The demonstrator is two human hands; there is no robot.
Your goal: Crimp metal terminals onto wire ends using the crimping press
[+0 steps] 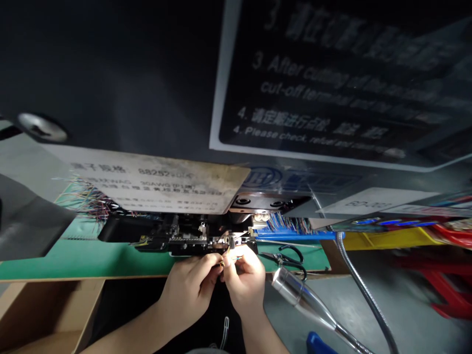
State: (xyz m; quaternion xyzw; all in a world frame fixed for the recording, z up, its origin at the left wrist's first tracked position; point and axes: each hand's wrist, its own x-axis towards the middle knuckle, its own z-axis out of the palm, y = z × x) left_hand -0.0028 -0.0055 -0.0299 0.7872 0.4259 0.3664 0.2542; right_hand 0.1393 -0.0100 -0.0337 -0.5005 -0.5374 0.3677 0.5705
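Observation:
At the front edge of the crimping machine's die area (224, 241), my two hands meet under a bright light. My left hand (193, 285) is closed, its thumb and forefinger pinching thin wires (221, 264) with a yellow-orange one among them. Close beside it, my right hand (246, 280) is also closed in a pinch on thin wire, its fingertips right at the metal tooling. The wire ends are too small to make out, and the fingers partly hide them.
The dark machine housing (129, 88) fills the upper view. Bundles of thin wires (92, 201) lie at left; more wires lie by a blue tray (295, 235). Black-handled scissors (289, 258) rest on the green mat (110, 260). A flexible-neck lamp (306, 295) stands right, a cardboard box (90, 314) lower left.

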